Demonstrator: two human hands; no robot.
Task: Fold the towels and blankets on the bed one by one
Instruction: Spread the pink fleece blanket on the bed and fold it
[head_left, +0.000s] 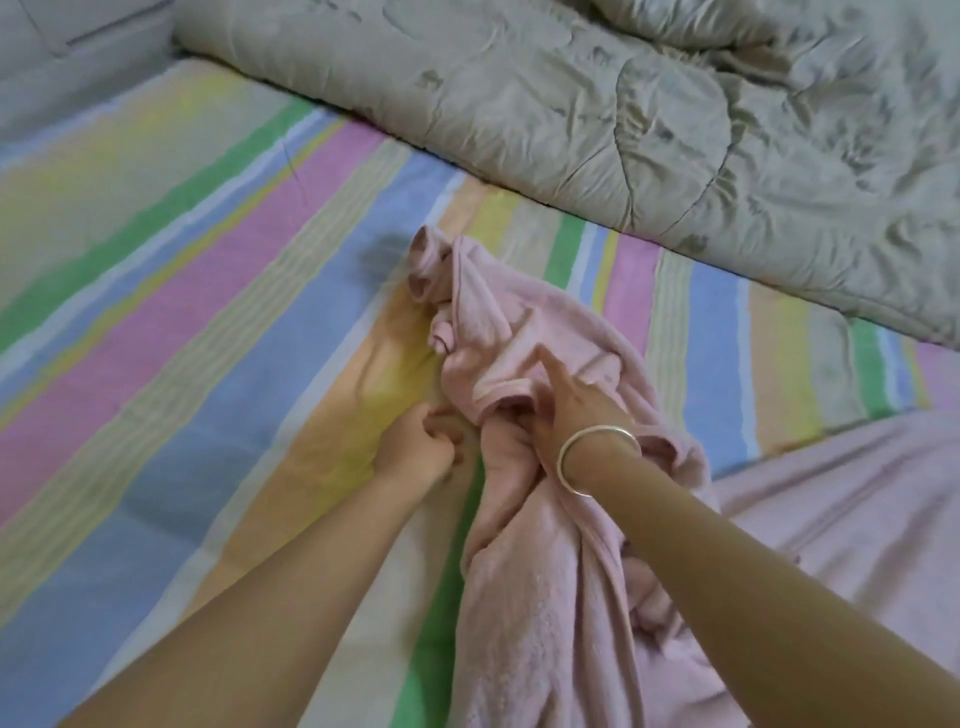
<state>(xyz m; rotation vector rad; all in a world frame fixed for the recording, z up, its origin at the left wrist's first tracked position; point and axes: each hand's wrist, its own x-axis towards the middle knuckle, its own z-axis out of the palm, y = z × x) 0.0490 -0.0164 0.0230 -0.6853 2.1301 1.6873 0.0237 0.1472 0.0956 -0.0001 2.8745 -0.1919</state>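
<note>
The right hand (566, 410), index finger out, is gripping the bunched pink towel (540, 597), which is lying on the bed (208, 338) between the hands. The left hand (421, 444) is curling at the towel's edge; whether it is holding cloth, I cannot tell.

No writing, label, brand, number or sign can be read; the striped bedsheet (208, 312), the grey-beige quilt (623, 130) and the pink towel (545, 597) show only cloth and pattern.
</note>
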